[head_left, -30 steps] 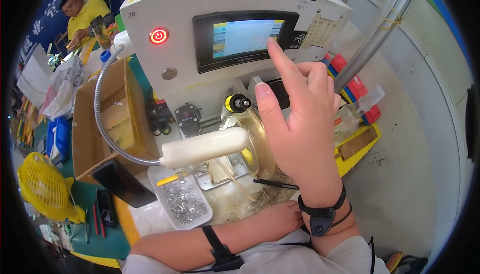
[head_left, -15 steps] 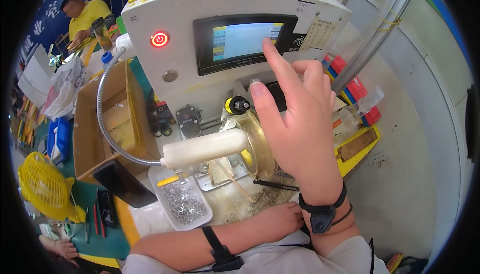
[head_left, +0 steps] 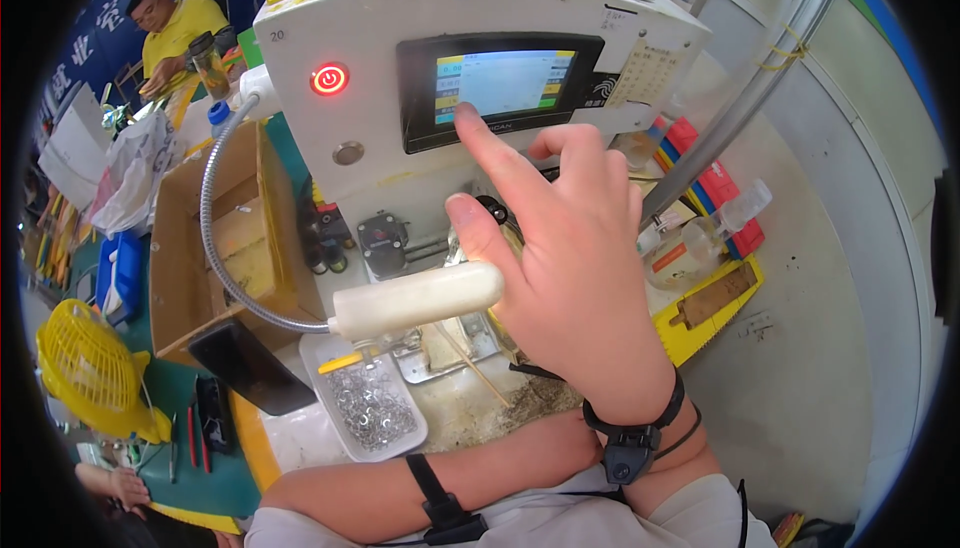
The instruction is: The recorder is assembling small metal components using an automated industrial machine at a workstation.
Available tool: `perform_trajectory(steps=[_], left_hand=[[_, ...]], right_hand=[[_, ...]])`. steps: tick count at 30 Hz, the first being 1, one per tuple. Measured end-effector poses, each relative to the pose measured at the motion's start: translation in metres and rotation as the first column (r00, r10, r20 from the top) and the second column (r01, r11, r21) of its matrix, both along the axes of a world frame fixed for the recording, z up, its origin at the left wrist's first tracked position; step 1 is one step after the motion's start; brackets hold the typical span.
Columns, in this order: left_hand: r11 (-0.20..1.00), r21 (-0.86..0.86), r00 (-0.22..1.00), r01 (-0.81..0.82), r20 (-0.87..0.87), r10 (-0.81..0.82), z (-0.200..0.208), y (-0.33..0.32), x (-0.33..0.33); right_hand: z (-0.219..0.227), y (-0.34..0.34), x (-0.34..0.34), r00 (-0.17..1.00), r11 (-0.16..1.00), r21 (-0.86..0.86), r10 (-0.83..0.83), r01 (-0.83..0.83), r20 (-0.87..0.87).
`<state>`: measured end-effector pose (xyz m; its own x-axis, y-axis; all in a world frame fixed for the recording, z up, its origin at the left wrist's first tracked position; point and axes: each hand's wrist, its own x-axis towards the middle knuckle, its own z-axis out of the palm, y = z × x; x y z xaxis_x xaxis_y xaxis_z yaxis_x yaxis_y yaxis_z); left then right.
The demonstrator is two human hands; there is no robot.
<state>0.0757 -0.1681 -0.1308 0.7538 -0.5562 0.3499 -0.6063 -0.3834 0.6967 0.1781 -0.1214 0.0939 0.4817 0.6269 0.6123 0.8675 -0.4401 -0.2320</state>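
My right hand (head_left: 565, 243) reaches up to the touch screen (head_left: 505, 80) on a white machine. Its index finger is stretched out, with the tip at the lower left of the display; I cannot tell whether it presses. The thumb is apart and the other fingers are loosely bent, holding nothing. My left forearm (head_left: 500, 463) lies across the front of the bench, and my left hand is hidden behind the right wrist and its black strap device (head_left: 630, 448). Left of the right hand, a cream-coloured lamp head (head_left: 415, 303) sits on a flexible metal hose (head_left: 207, 218).
A white tray of small metal rings (head_left: 370, 408) stands before the machine (head_left: 370, 118), beside a dark phone (head_left: 250, 368). Further left are a cardboard box (head_left: 195, 268) and a yellow fan (head_left: 90, 368). A metal pole (head_left: 740, 98) rises at right. A person in yellow (head_left: 185, 28) sits behind.
My right hand has moved left and slightly down, its fingertip going from the screen's right side to its lower left. My left hand has gone out of sight behind the right wrist.
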Motion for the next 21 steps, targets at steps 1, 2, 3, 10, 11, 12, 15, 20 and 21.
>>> perform_trajectory(steps=[1,2,3,10,11,12,15,20,21], left_hand=[[1.0,0.017,1.0,-0.013,-0.008,0.013,0.001,0.001,0.0],[0.999,0.034,1.0,-0.027,-0.015,0.027,0.002,0.002,-0.001],[0.999,0.034,0.999,-0.028,-0.016,0.029,-0.001,0.0,-0.001],[0.997,0.068,0.994,-0.021,0.111,0.013,0.006,0.005,0.001],[0.997,0.07,0.99,-0.032,0.143,0.022,0.007,0.005,0.0],[0.997,0.07,0.99,-0.034,0.142,0.024,0.009,0.005,0.0],[0.995,-0.092,0.999,-0.035,-0.006,0.035,0.013,0.004,0.001],[0.999,-0.035,0.999,0.001,-0.035,-0.003,0.003,0.003,0.001],[0.999,-0.036,0.999,0.001,-0.035,-0.002,0.002,0.003,0.001]], right_hand=[[-0.001,0.001,0.002,0.999,1.0,0.0,0.007,-0.007,0.035],[-0.001,0.002,0.002,0.997,1.0,0.0,0.014,-0.014,0.07],[-0.001,0.0,0.001,0.997,1.0,0.0,0.015,-0.015,0.07],[0.0,-0.012,-0.001,0.999,0.999,0.004,-0.04,0.04,-0.006],[-0.001,-0.011,0.0,0.999,0.999,0.008,-0.041,0.041,-0.018],[0.0,-0.01,0.0,0.999,0.999,0.008,-0.039,0.039,-0.019],[0.003,-0.007,0.001,0.999,0.999,0.014,-0.046,0.046,0.013],[0.003,-0.003,0.002,0.999,0.999,0.036,-0.027,0.027,0.025],[0.002,-0.003,0.002,0.999,0.999,0.036,-0.027,0.026,0.025]])
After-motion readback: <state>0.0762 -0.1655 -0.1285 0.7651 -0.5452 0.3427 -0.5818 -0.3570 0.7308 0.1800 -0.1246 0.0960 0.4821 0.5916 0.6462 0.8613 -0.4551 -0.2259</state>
